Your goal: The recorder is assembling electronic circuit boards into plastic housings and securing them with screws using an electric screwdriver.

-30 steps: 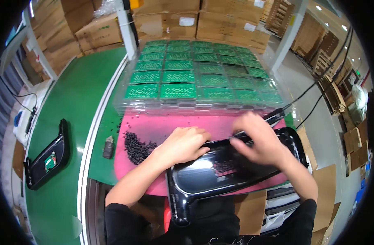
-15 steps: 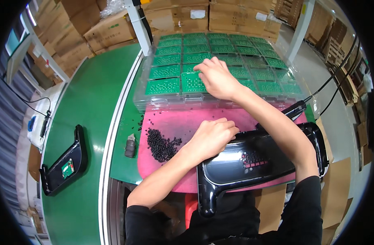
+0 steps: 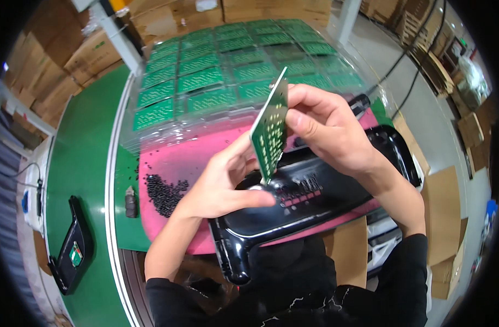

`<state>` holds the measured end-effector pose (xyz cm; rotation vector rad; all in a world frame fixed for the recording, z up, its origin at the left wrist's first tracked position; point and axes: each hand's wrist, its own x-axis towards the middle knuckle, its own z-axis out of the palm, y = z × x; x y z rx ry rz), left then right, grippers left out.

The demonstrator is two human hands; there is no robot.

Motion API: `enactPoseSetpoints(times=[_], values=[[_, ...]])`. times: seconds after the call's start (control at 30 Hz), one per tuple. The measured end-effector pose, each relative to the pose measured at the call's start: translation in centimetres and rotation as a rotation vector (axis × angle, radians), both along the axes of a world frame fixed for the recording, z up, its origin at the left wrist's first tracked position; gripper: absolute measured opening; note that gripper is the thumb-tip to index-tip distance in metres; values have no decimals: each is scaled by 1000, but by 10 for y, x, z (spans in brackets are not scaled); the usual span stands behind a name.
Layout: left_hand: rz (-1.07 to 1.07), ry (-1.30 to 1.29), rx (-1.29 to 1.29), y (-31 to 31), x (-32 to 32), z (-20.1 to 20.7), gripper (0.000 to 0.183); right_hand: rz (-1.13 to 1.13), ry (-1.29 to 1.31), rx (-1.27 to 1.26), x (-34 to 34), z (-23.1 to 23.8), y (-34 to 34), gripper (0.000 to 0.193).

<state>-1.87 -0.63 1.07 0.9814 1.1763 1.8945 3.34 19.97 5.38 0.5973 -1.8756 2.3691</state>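
A green circuit board (image 3: 272, 128) is held up on edge over the pink mat (image 3: 189, 144), its soldered side turned partly to the right. The thumb and fingers of my right hand (image 3: 339, 133) pinch its right side. My left hand (image 3: 219, 182) is at the board's lower left edge, thumb stretched out and apart from the fingers, which the board partly hides. Whether it touches the board I cannot tell. Below both hands lies a glossy black plastic housing (image 3: 249, 220) with a group of small cut-outs. Left of it is a pile of tiny black parts (image 3: 165, 193).
Behind the mat stands a stack of clear plastic trays (image 3: 206, 117) with rows of green boards. A black handle (image 3: 360, 103) with a cable lies at the right. On the green bench at left is another black housing (image 3: 70, 272). A small dark wrapped lump (image 3: 131, 204) sits beside the mat.
My right hand has lifted a circuit board from the tray and brought it nearer, turned on edge. My left hand has left the housing's upper edge and opened beside the board. The view has shifted right.
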Motion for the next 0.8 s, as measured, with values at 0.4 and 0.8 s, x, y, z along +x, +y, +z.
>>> enactPoseSetpoints(times=[0.4,0.8], values=[[189,723,-244,3,0,3,67,-338,-203,381,76,12,46,48],[-40,1047,-334,10,19,0,58,-189,-391,647,131,-29,50,15]])
